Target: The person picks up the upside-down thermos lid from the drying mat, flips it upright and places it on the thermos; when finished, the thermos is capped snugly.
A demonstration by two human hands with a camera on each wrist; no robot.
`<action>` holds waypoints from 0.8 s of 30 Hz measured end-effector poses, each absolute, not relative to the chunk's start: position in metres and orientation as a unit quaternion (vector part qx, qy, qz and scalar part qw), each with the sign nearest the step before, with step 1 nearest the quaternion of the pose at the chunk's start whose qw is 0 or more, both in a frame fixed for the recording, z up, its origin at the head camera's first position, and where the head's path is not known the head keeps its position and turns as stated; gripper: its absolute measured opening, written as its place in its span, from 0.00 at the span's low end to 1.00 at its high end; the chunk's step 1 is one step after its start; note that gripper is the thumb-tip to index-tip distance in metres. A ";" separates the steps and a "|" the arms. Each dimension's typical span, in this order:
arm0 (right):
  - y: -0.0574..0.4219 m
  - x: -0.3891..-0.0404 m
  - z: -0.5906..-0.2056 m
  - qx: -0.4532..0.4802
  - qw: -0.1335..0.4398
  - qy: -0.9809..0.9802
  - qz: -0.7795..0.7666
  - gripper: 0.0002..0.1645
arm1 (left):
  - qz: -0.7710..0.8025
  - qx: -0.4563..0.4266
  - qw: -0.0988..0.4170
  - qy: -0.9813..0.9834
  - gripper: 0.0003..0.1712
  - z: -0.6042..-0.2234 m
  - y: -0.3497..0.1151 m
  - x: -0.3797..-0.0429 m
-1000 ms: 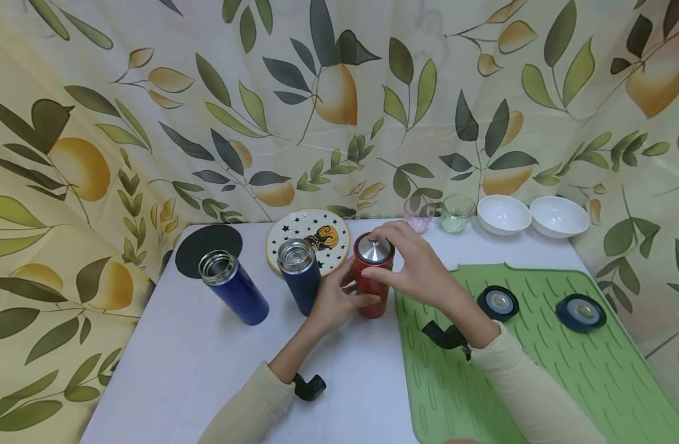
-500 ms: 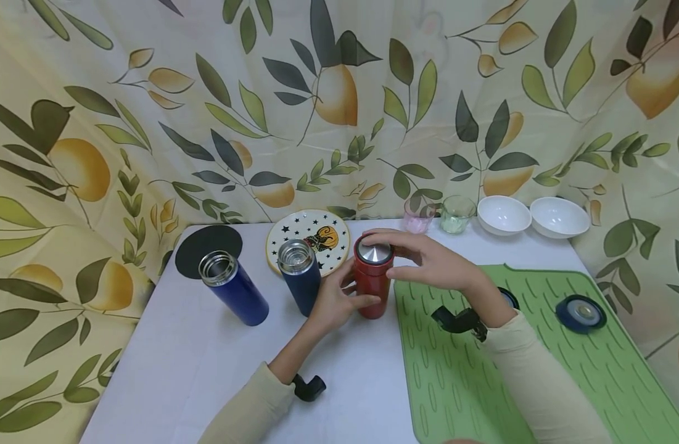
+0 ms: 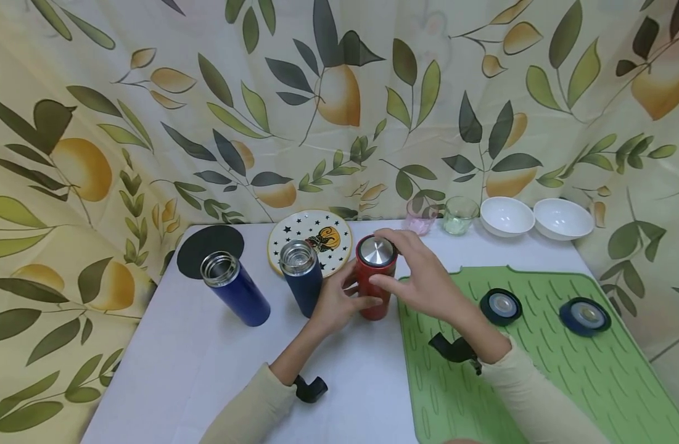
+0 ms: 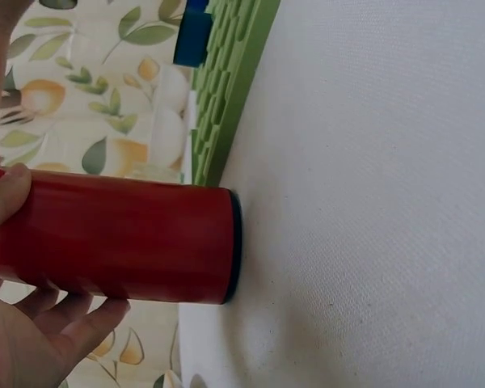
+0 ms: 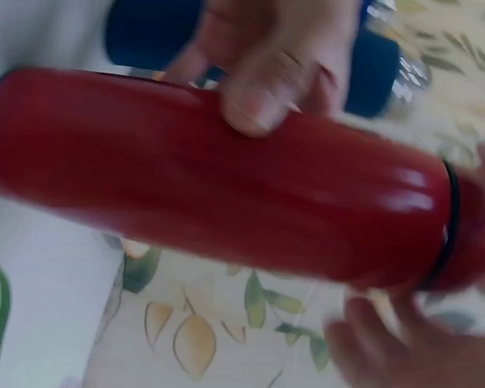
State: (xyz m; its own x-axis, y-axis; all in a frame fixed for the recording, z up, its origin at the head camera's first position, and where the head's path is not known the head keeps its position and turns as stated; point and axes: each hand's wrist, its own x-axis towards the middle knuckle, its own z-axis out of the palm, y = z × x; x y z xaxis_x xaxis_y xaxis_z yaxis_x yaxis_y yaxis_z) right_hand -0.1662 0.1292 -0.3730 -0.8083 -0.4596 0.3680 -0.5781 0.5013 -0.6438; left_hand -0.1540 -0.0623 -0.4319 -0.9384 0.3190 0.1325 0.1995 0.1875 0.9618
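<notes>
A red flask (image 3: 364,276) with a steel-topped lid (image 3: 377,250) stands upright on the white table. My left hand (image 3: 337,302) grips its body, thumb in front; in the left wrist view the fingers curl round the red wall (image 4: 137,234). My right hand (image 3: 428,280) holds the lid at its rim, thumb towards me and fingers at the far side. In the right wrist view those fingers are blurred beside the lid end of the red flask (image 5: 226,186). Left of it stand a dark blue flask (image 3: 303,287) and a brighter blue flask (image 3: 242,299), both without lids.
A green ridged mat (image 3: 456,401) at right bears two dark lids (image 3: 501,306). Behind are a pink glass (image 3: 420,217), a green glass (image 3: 459,216) and two white bowls (image 3: 506,217). A star-patterned plate (image 3: 289,225) and a black disc (image 3: 192,250) lie behind the flasks.
My right hand has turned about the red flask's lid, its wrist swinging right and then back towards me. The left hand keeps its grip, and the flask stays in place.
</notes>
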 end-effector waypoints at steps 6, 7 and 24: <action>0.143 -0.190 -0.368 0.387 -0.086 -0.776 0.491 0.36 | 0.617 0.176 0.045 0.766 0.41 -0.435 -0.064 -0.155; 0.144 -0.193 -0.369 0.396 -0.095 -0.769 0.493 0.35 | 0.618 0.176 0.045 0.765 0.42 -0.437 -0.064 -0.156; 0.121 -0.173 -0.377 0.276 0.029 -0.840 0.466 0.44 | 0.607 0.170 0.045 0.775 0.41 -0.463 -0.063 -0.168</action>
State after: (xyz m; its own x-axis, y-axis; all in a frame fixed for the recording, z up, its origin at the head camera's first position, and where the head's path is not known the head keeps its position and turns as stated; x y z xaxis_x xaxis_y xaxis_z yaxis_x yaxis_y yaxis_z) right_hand -0.1725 0.1212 -0.3768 -0.8463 -0.4361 0.3060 -0.4906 0.4144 -0.7665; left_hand -0.1682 -0.0631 -0.4629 -0.9378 0.3190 0.1369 0.2096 0.2060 0.9559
